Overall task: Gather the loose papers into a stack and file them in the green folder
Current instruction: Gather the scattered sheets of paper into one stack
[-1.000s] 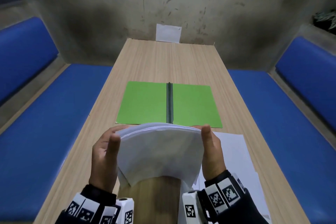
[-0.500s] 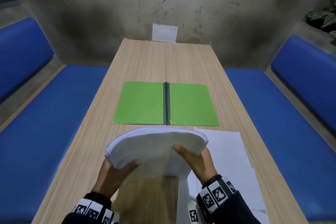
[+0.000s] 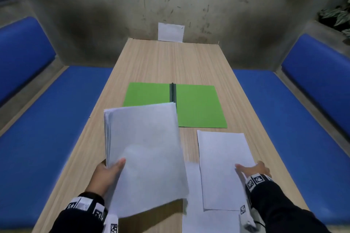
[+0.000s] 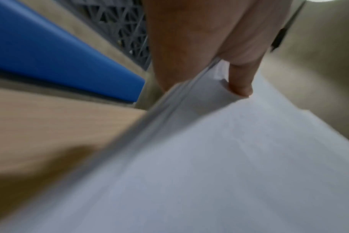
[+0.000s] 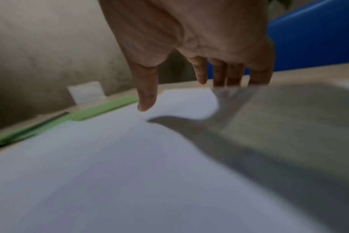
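My left hand (image 3: 111,168) (image 4: 219,71) grips a thick stack of white papers (image 3: 145,153) (image 4: 219,157) by its near left corner, thumb on top, and holds it flat above the table. The far edge of the stack overlaps the left half of the open green folder (image 3: 198,106) (image 5: 102,108). A loose sheet (image 3: 223,166) (image 5: 130,157) lies to the right, near the folder. My right hand (image 3: 250,168) (image 5: 179,94) pinches that sheet's right edge, thumb on top and fingers behind the raised edge. More white sheets (image 3: 208,221) lie under it toward me.
The long wooden table (image 3: 170,62) runs away from me to a stained concrete wall with a small white card (image 3: 170,32) on it. Blue padded benches flank it on the left (image 3: 47,119) and right (image 3: 284,109). A plant (image 3: 337,15) stands at the far right.
Both hands held the stack bowed in front of me. Now the left hand alone holds it, flat and shifted left, and the right hand has moved right onto the loose sheet.
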`<state>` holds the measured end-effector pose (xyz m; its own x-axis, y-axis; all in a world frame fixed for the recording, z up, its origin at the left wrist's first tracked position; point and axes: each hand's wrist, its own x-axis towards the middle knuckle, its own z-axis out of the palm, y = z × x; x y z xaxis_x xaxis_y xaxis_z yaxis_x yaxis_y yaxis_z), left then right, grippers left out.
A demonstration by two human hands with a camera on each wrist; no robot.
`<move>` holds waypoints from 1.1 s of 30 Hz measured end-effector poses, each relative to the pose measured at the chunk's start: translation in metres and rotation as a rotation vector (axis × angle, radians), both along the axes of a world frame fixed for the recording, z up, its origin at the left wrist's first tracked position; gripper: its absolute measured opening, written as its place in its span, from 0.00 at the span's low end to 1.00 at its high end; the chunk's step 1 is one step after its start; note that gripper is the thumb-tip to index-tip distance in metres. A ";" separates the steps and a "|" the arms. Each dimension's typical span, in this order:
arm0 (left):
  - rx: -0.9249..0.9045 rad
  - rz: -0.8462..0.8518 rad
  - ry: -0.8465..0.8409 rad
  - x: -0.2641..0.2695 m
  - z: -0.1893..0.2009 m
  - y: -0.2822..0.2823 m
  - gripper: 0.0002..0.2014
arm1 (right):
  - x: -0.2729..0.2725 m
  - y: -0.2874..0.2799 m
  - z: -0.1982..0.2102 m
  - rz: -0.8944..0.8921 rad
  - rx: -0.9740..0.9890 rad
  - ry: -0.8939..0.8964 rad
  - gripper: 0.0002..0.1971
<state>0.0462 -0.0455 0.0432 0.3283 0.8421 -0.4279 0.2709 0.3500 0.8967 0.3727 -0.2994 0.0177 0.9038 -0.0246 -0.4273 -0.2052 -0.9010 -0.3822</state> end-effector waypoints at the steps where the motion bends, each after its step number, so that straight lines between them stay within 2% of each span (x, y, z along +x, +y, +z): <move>1: -0.062 0.003 -0.017 -0.003 -0.008 0.000 0.17 | -0.002 -0.005 -0.004 -0.003 -0.047 -0.007 0.44; 4: -0.209 0.004 -0.026 -0.013 -0.040 -0.004 0.11 | -0.008 -0.014 -0.013 -0.023 -0.052 0.002 0.44; 5: -0.231 -0.007 0.009 -0.017 -0.053 -0.005 0.17 | -0.009 -0.016 -0.014 -0.047 0.011 0.022 0.43; 7: -0.257 -0.056 0.091 -0.025 -0.097 0.000 0.36 | -0.008 -0.019 -0.016 -0.046 0.106 0.063 0.38; 8: -0.261 -0.065 0.115 -0.026 -0.110 0.001 0.37 | -0.009 -0.021 -0.017 -0.025 0.128 0.070 0.34; 11: -0.168 -0.089 0.225 -0.015 -0.080 -0.014 0.20 | -0.012 -0.022 -0.017 0.011 0.169 0.013 0.21; 13: -0.061 -0.104 0.313 -0.010 -0.073 -0.017 0.14 | -0.012 -0.020 -0.012 0.013 0.179 -0.027 0.18; 17: -0.005 -0.127 0.361 -0.006 -0.068 -0.017 0.13 | 0.007 -0.016 0.008 0.049 0.161 -0.280 0.14; 19: 0.007 -0.129 0.387 -0.005 -0.068 -0.017 0.14 | 0.020 -0.012 0.025 0.115 0.305 -0.363 0.13; 22: 0.008 -0.124 0.398 -0.004 -0.068 -0.018 0.15 | 0.034 -0.002 0.058 0.236 0.579 -0.291 0.09; 24: 0.004 -0.119 0.405 -0.004 -0.067 -0.019 0.15 | 0.037 0.005 0.072 0.270 0.650 -0.214 0.08; 27: -0.005 -0.111 0.406 -0.004 -0.068 -0.019 0.16 | 0.030 0.019 0.076 0.349 0.598 -0.067 0.06; 29: -0.011 -0.105 0.401 -0.004 -0.068 -0.019 0.16 | 0.025 0.026 0.057 0.482 0.451 0.035 0.07; 31: -0.016 -0.104 0.393 -0.003 -0.067 -0.020 0.16 | 0.017 0.030 0.029 0.631 0.243 0.090 0.12; 33: -0.032 -0.095 0.375 -0.003 -0.066 -0.020 0.16 | 0.003 0.031 0.005 0.676 0.134 0.110 0.16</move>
<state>0.0431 -0.0656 -0.0230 0.2195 0.8000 -0.5584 0.6107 0.3337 0.7181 0.3762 -0.2679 0.0230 0.6537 0.5872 -0.4774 0.3401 -0.7915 -0.5078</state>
